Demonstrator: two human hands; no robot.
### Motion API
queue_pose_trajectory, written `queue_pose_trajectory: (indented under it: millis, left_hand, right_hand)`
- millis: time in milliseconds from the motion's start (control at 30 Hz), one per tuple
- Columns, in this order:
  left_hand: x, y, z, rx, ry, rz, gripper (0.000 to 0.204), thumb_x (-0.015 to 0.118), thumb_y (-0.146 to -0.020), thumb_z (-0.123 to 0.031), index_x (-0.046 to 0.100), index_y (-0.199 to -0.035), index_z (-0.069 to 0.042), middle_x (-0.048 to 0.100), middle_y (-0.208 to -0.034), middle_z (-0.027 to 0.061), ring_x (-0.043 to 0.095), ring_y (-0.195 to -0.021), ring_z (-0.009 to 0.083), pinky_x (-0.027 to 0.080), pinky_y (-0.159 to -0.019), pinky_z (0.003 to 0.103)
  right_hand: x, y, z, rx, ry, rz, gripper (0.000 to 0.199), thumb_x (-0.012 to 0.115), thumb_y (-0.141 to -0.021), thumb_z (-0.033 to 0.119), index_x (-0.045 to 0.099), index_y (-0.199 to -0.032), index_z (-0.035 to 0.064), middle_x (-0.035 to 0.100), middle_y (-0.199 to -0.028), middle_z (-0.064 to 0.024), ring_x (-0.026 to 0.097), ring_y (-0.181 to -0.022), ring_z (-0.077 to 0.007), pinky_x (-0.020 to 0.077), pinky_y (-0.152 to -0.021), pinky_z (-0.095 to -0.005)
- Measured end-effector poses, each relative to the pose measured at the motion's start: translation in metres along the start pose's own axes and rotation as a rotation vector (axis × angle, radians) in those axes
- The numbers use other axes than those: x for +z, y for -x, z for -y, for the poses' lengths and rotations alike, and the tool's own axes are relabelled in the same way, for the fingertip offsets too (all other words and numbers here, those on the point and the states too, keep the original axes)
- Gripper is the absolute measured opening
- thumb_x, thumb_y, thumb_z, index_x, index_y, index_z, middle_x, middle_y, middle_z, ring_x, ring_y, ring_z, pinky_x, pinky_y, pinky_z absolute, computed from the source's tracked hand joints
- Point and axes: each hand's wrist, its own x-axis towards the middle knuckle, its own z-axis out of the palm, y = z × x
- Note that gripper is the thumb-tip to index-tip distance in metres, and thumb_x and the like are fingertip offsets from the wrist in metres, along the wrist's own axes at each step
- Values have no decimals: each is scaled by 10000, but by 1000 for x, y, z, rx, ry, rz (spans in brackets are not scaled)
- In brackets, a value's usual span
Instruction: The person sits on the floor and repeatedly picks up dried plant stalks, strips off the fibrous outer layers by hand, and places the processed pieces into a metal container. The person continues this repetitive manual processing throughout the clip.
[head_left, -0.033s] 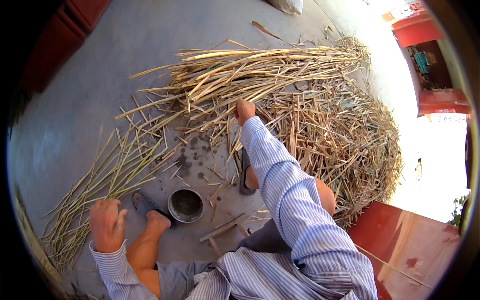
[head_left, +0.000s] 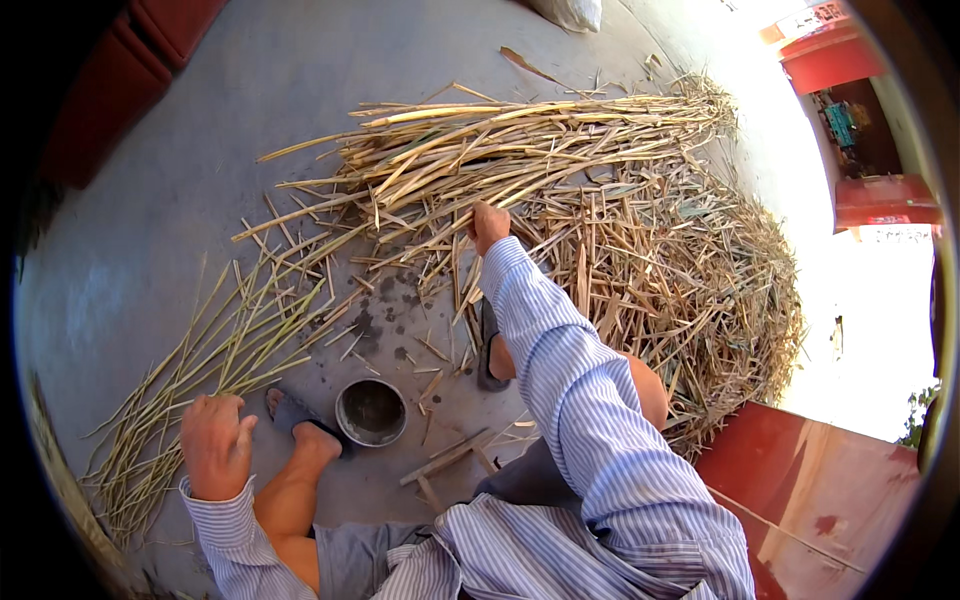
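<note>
My right hand (head_left: 489,228) reaches forward to the near edge of a pile of long dry stalks (head_left: 450,150). Its fingers are closed around a stalk, most of which the hand hides. My left hand (head_left: 217,447) hangs at the lower left, back upward, with the thumb apart and the fingers loosely bent; nothing shows in it. Beside and beyond it, a spread of thinner, greener stalks (head_left: 215,345) lies on the floor. Between my feet stands a round metal bowl (head_left: 371,412) with a dark inside.
A heap of short, broken husks and straw (head_left: 690,270) covers the floor to the right. Small wooden pieces (head_left: 445,455) lie by the bowl, near a sandalled foot (head_left: 310,425). Red furniture (head_left: 110,80) stands far left, a white sack (head_left: 568,12) at the back, a red panel (head_left: 800,490) lower right.
</note>
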Motion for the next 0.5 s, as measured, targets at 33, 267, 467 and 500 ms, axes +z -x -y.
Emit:
queue_pose_trajectory:
  millis: [33,267,467,500]
  left_hand:
    - [-5,6,-1,-12,-16,-10,240,734,-708,-120,618,-885,-6,630,-869,160,552,-869,355,418,-768,452]
    - [-15,-28,-47,213,-70,-455,308,768,-709,-168,631,-955,-42,651,-901,97,591,-906,284,433,-775,412]
    - [-29,-46,-104,375,-177,-654,322,753,-744,-225,645,-988,-44,678,-931,66,610,-900,227,427,-779,390]
    - [-28,-49,-101,372,-193,-653,298,748,-752,-231,647,-966,-49,677,-900,67,612,-869,226,425,-764,390]
  right_hand:
    - [13,26,19,148,-166,-9,268,525,-971,209,540,-783,19,611,-656,-138,463,-480,-200,351,-436,-372]
    - [-30,94,108,425,-204,199,355,413,-1036,334,574,-880,59,686,-783,-86,574,-635,-142,471,-594,-323]
    - [35,260,168,257,-281,765,391,447,-1032,375,671,-1001,56,687,-884,-19,613,-795,-100,478,-724,-263]
    - [41,279,175,249,-301,818,393,429,-1037,379,655,-1043,58,691,-953,-26,615,-848,-108,481,-774,-269]
